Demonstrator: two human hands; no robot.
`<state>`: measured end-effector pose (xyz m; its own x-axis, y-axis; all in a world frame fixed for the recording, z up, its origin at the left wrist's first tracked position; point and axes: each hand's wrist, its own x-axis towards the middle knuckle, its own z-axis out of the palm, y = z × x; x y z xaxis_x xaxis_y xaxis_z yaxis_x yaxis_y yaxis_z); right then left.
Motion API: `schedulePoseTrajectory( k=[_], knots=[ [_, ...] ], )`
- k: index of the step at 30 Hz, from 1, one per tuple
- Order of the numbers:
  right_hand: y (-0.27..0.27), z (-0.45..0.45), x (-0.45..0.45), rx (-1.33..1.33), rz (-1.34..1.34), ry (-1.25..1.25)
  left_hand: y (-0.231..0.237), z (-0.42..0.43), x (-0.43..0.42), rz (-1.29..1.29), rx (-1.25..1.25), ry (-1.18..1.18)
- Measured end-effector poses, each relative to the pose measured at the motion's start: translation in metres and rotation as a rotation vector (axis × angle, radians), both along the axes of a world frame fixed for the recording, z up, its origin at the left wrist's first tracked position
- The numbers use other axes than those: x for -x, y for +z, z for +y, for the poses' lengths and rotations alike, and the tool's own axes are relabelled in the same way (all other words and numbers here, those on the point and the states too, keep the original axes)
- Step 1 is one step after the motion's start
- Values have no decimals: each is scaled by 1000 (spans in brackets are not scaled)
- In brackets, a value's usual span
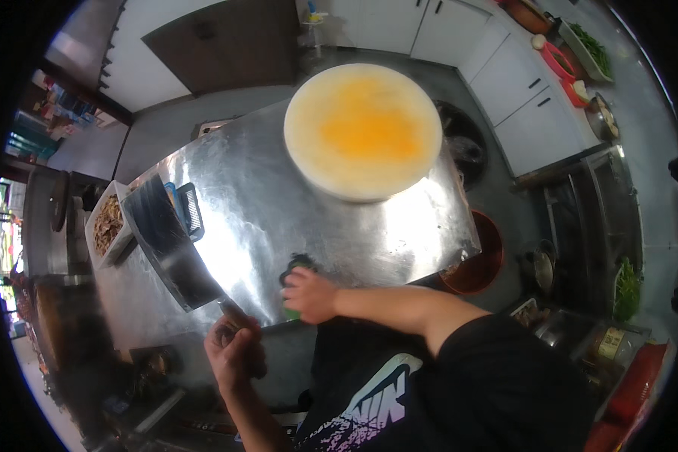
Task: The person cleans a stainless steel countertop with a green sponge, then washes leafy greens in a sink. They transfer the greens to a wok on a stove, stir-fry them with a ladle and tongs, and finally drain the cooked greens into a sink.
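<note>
My left hand (234, 344) is closed around the wooden handle of a broad, dark-bladed cleaver (169, 248), whose blade slants up and left above a shiny metal table (248, 169). At the table's near edge, my right hand (309, 295) is curled over a bunch of dark green leafy stuff (301, 263), partly hidden under the fingers; its exact kind cannot be told. Beyond both hands lies a thick round white cutting board (364, 130) with a yellow-orange stain. Left of the cleaver is a white plastic tray (95, 231) of brown pieces, and a small dark-rimmed basket (192, 212) lies beside the blade.
Right of the table, a reddish-brown bucket (486, 254) and a black bin (469, 150) stand on the floor. White cabinets (522, 107) line the far right, with bowls and green vegetables (590, 51) on top. Jars and a red package (627, 390) are at lower right.
</note>
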<state>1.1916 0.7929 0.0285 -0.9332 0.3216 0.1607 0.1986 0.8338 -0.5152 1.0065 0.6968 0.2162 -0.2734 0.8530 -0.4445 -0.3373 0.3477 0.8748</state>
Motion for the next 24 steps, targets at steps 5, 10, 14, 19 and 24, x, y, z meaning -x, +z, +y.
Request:
schedulePoseTrajectory(
  k=[5,10,14,19,24],
  knots=[
    [-13,32,-121,-120,-50,-210,-7,7,-6,7,-44,-29],
    [2,41,-266,-214,-134,-452,-9,15,-11,20,-76,-84],
    [21,31,-345,-260,-418,-563,-8,14,-10,-3,-73,-115],
    [47,43,-363,-193,-687,-1048,-9,-2,13,-2,-108,-132],
    [32,43,-231,-232,-106,-587,-5,-18,40,45,-44,-72]
  ],
)
